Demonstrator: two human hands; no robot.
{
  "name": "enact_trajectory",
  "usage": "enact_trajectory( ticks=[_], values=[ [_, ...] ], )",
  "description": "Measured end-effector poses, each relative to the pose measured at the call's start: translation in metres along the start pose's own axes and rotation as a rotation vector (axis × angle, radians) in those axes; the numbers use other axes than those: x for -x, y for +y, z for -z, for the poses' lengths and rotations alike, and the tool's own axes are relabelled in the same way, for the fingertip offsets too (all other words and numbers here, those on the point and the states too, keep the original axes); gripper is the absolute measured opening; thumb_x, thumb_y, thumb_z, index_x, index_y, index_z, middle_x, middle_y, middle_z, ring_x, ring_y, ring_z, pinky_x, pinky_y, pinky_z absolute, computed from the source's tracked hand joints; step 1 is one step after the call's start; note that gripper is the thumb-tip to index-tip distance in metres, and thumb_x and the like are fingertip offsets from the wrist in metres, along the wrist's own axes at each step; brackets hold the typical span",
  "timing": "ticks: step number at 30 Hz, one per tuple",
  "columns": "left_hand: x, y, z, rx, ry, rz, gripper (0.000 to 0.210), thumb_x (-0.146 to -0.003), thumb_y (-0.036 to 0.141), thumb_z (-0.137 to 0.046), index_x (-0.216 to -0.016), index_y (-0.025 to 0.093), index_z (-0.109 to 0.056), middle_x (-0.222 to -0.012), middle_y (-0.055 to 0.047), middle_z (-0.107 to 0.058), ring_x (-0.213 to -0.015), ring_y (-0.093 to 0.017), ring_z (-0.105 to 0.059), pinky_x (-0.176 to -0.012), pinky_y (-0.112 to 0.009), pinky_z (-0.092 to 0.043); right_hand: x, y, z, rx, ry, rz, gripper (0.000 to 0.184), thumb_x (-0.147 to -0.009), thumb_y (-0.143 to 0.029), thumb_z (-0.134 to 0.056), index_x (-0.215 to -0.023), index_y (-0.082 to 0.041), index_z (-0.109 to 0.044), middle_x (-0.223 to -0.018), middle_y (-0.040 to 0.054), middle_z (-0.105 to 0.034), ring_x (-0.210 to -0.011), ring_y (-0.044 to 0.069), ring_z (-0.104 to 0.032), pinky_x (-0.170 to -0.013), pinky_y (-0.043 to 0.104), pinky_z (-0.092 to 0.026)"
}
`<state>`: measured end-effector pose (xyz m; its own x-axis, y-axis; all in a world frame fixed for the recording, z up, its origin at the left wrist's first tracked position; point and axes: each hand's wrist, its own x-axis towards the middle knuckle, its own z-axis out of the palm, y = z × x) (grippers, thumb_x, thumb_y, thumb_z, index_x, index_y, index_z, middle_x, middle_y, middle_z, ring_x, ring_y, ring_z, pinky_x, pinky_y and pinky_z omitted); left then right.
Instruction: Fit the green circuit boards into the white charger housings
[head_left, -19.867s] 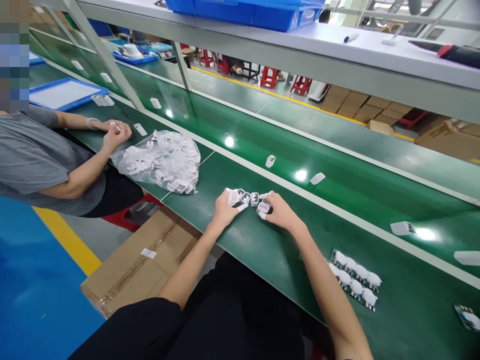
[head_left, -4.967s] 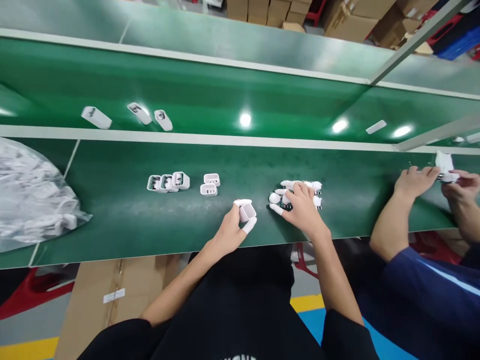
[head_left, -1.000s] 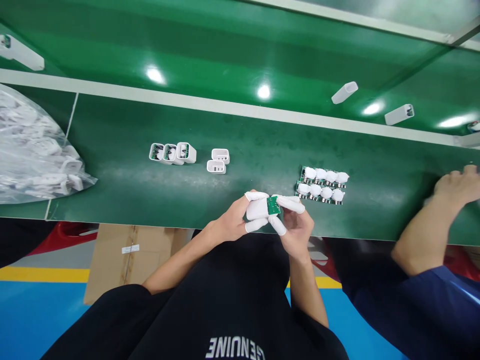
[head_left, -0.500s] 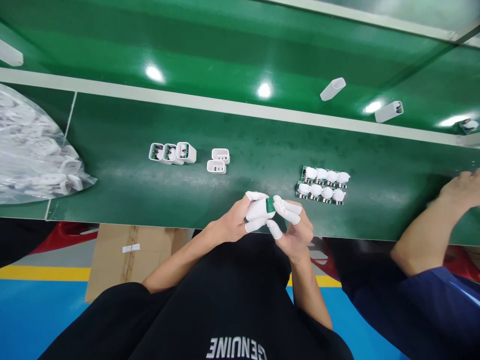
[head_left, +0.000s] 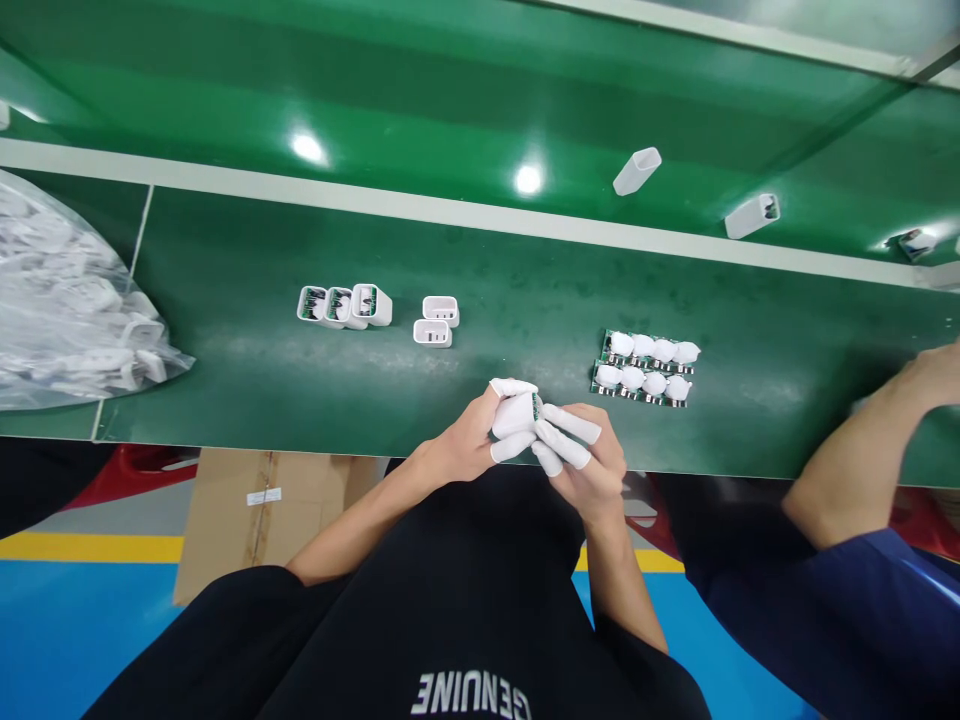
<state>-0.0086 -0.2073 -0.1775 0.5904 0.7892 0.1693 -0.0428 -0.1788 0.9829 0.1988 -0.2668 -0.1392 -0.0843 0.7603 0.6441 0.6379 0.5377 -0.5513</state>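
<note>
My left hand (head_left: 480,430), white cots on its fingers, is closed around a white plastic charger housing (head_left: 514,416) just above the bench's front edge. A green circuit board (head_left: 536,407) sits mostly inside the housing, with only a thin edge showing at its open end. The cotted fingertips of my right hand (head_left: 589,452) are bunched against that end, touching the board; their exact grip is partly hidden. Beyond my hands stand two housings (head_left: 433,333) with no boards in them. Farther left, several housings (head_left: 373,305) hold boards. Two rows of circuit boards with white blobs (head_left: 643,383) lie to the right.
A clear bag of white plastic parts (head_left: 67,300) lies at the left. Behind a pale rail (head_left: 420,208), a green belt (head_left: 420,120) carries loose housings (head_left: 637,171) and a board (head_left: 916,243). A co-worker's arm (head_left: 862,450) rests at the right.
The board has slid deeper into the housing, and my right fingers have closed up to its open end. The pieces on the belt have shifted left.
</note>
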Motion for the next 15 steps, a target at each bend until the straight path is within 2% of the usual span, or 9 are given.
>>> enact_trajectory(
  ticks=[2,5,7,10,15],
  values=[
    [0.000,0.000,0.000,0.016,0.010,-0.028,0.054,-0.106,0.049,-0.070,-0.150,0.025,-0.050,-0.125,-0.010,-0.068,-0.103,-0.023,-0.069,-0.089,-0.039,-0.059,0.000,-0.001,-0.002,0.007,-0.004,0.039,0.056,-0.098,-0.015,-0.081,-0.150,-0.033,-0.072,-0.118,0.0092,-0.086,-0.103,0.031,-0.083,-0.078,0.051,-0.073],
    [0.000,-0.001,-0.001,0.023,0.025,-0.085,0.054,-0.106,0.048,-0.071,-0.150,0.026,-0.050,-0.122,-0.008,-0.066,-0.100,-0.021,-0.067,-0.087,-0.037,-0.058,0.004,-0.005,-0.009,-0.026,0.071,0.004,0.057,-0.099,-0.014,-0.079,-0.153,-0.029,-0.071,-0.117,0.0109,-0.085,-0.104,0.030,-0.082,-0.076,0.049,-0.072],
    [0.000,-0.001,-0.001,0.019,0.042,-0.104,0.054,-0.106,0.048,-0.071,-0.149,0.026,-0.050,-0.120,-0.007,-0.064,-0.095,-0.020,-0.064,-0.083,-0.036,-0.056,0.008,-0.008,-0.015,-0.035,0.110,-0.066,0.055,-0.099,-0.014,-0.079,-0.151,-0.031,-0.073,-0.119,0.0106,-0.084,-0.104,0.030,-0.080,-0.076,0.049,-0.070],
    [0.000,0.000,0.000,0.016,0.042,-0.112,0.053,-0.106,0.049,-0.071,-0.148,0.025,-0.050,-0.116,-0.006,-0.063,-0.089,-0.018,-0.062,-0.079,-0.034,-0.053,0.013,-0.011,-0.018,-0.055,0.090,-0.172,0.051,-0.101,-0.015,-0.077,-0.148,-0.034,-0.074,-0.123,0.0102,-0.082,-0.105,0.030,-0.077,-0.079,0.050,-0.069],
    [0.000,0.002,-0.001,0.003,0.003,-0.101,0.051,-0.107,0.048,-0.069,-0.149,0.026,-0.049,-0.118,-0.007,-0.065,-0.091,-0.019,-0.063,-0.081,-0.034,-0.054,0.013,-0.016,-0.011,-0.027,0.069,-0.195,0.056,-0.099,-0.011,-0.077,-0.149,-0.036,-0.073,-0.123,0.0095,-0.080,-0.105,0.028,-0.074,-0.082,0.048,-0.068]
  ],
)
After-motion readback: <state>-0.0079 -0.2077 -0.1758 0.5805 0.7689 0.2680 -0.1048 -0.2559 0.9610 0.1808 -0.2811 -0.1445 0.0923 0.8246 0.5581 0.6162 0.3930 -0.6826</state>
